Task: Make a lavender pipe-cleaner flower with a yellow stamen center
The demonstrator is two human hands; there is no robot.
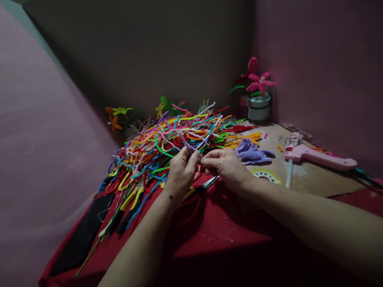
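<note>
Between my two hands is a purple pipe cleaner, its free end rising up and to the left. My left hand pinches it between thumb and forefinger. The fingertips of my right hand close on its lower end, just right of my left thumb. Behind the hands lies a large heap of multicoloured pipe cleaners. A bundle of purple fuzzy pieces rests on the board beyond my right hand. Scissors lie partly hidden below the hands.
A pink glue gun and a yellow tape roll are at the right on a brown board. Pink flowers stand in a jar. Yellow-handled pliers and a black phone-like slab lie left on red cloth.
</note>
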